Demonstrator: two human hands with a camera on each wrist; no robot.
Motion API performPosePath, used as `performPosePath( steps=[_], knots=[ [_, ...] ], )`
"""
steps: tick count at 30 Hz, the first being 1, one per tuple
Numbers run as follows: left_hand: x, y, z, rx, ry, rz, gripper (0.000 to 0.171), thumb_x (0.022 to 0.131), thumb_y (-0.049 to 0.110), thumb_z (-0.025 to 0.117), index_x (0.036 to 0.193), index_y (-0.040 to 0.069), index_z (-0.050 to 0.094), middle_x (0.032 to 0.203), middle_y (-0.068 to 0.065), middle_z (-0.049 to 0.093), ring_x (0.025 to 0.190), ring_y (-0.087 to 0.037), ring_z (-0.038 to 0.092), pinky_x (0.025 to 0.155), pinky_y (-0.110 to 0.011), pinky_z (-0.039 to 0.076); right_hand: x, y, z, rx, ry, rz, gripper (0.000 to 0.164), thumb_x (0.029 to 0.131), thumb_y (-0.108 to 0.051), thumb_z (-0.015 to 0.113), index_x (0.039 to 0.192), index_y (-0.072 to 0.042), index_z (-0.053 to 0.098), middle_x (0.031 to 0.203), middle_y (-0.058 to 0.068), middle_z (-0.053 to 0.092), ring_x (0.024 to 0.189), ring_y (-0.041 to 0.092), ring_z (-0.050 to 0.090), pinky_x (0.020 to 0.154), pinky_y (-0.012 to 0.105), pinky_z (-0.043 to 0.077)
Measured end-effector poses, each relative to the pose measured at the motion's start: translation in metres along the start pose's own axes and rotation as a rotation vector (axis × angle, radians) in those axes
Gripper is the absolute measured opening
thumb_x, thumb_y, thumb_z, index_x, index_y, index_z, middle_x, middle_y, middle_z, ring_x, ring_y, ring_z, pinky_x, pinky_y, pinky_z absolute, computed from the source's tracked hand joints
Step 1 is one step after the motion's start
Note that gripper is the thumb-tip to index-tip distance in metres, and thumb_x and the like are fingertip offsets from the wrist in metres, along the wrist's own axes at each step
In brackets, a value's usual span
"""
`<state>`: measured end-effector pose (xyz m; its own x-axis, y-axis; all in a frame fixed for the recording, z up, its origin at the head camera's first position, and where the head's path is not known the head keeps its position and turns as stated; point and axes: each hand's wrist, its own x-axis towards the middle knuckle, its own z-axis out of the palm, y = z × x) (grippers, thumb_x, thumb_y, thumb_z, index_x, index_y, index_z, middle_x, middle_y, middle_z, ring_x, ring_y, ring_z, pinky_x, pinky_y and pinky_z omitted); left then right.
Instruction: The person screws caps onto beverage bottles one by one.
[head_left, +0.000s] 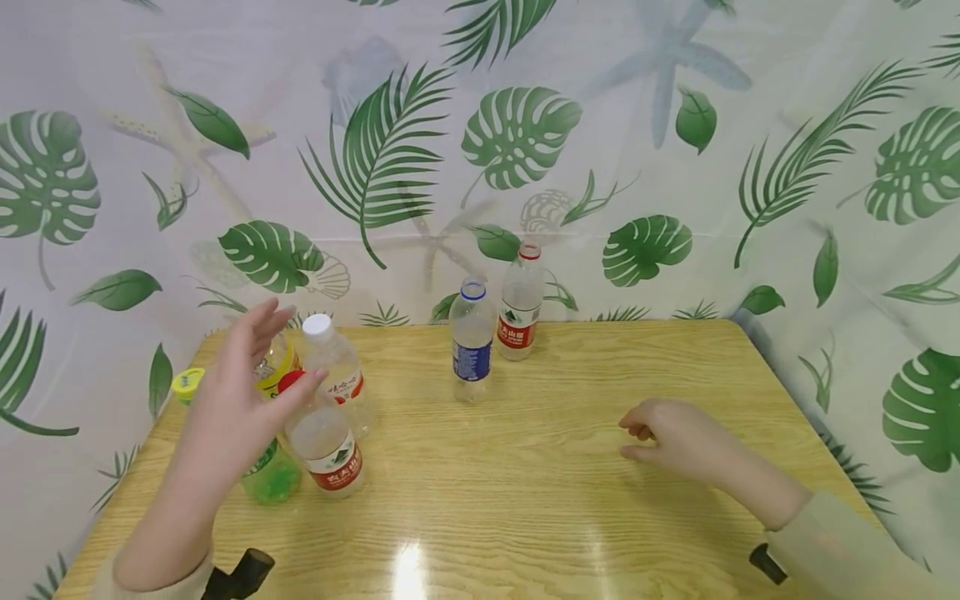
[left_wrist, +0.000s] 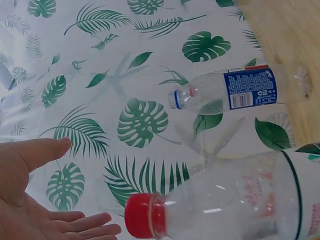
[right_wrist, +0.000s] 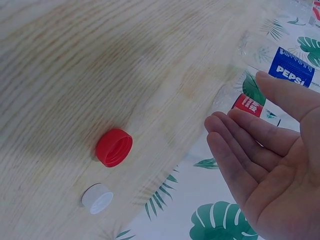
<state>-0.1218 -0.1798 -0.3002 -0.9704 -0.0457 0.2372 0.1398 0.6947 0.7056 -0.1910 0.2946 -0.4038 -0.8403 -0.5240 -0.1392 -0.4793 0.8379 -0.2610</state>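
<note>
My left hand [head_left: 232,396] is raised beside a red-capped plastic bottle [head_left: 336,467], thumb and fingers spread apart. In the left wrist view, that bottle's red cap [left_wrist: 145,216] lies just past the fingertips. Behind it stands a white-capped bottle [head_left: 337,354]. A green bottle with a yellow cap [head_left: 187,382] and a bottle with a yellow label [head_left: 277,364] are partly hidden by the hand. Over the right side of the table, my right hand [head_left: 675,437] has loosely bent fingers and holds nothing. The right wrist view shows a red bottle cap [right_wrist: 114,148] and a white cap [right_wrist: 97,198] on the wood near it.
Toward the back of the wooden table [head_left: 465,508] stand an uncapped Pepsi bottle [head_left: 472,360] with a blue neck ring and an uncapped red-labelled bottle [head_left: 519,315]. A leaf-patterned sheet [head_left: 525,50] hangs right behind the table's back edge.
</note>
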Motion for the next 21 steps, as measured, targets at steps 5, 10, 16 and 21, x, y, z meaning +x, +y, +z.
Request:
performPosePath(
  steps=[5,10,16,21],
  knots=[
    [0.012,0.02,0.0,-0.015,-0.025,0.051,0.093,0.097,0.027,0.081,0.168,0.009,0.023,0.169,-0.016,0.041,0.155,-0.044,0.039,0.122,-0.066,0.036,-0.002,0.003,0.0,0.002,0.006,-0.001,0.037,0.09,-0.025,0.085,0.113,0.002,0.076,0.098,0.007,0.078,0.086,0.021,0.074,0.075,0.038,0.063],
    [0.019,0.039,0.012,-0.028,-0.053,0.103,0.091,0.097,0.027,0.081,0.167,0.01,0.026,0.169,-0.011,0.042,0.156,-0.037,0.039,0.125,-0.063,0.035,-0.003,0.007,0.0,0.022,0.004,0.013,0.038,0.09,-0.023,0.085,0.114,0.004,0.076,0.101,0.01,0.078,0.088,0.023,0.074,0.076,0.039,0.064],
    [0.023,0.054,0.031,-0.049,-0.101,0.118,0.089,0.098,0.028,0.079,0.167,0.009,0.026,0.171,-0.008,0.038,0.159,-0.036,0.034,0.128,-0.059,0.032,-0.008,0.015,-0.001,0.045,0.003,0.034,0.037,0.089,-0.019,0.086,0.114,0.005,0.075,0.103,0.012,0.078,0.09,0.025,0.074,0.079,0.041,0.064],
    [0.028,0.058,0.047,-0.086,-0.122,0.103,0.089,0.096,0.027,0.08,0.166,0.008,0.028,0.172,-0.008,0.036,0.161,-0.033,0.032,0.129,-0.057,0.032,-0.013,0.022,-0.002,0.059,0.001,0.046,0.035,0.089,-0.017,0.085,0.113,0.007,0.075,0.104,0.014,0.079,0.09,0.026,0.076,0.08,0.043,0.064]
  ],
)
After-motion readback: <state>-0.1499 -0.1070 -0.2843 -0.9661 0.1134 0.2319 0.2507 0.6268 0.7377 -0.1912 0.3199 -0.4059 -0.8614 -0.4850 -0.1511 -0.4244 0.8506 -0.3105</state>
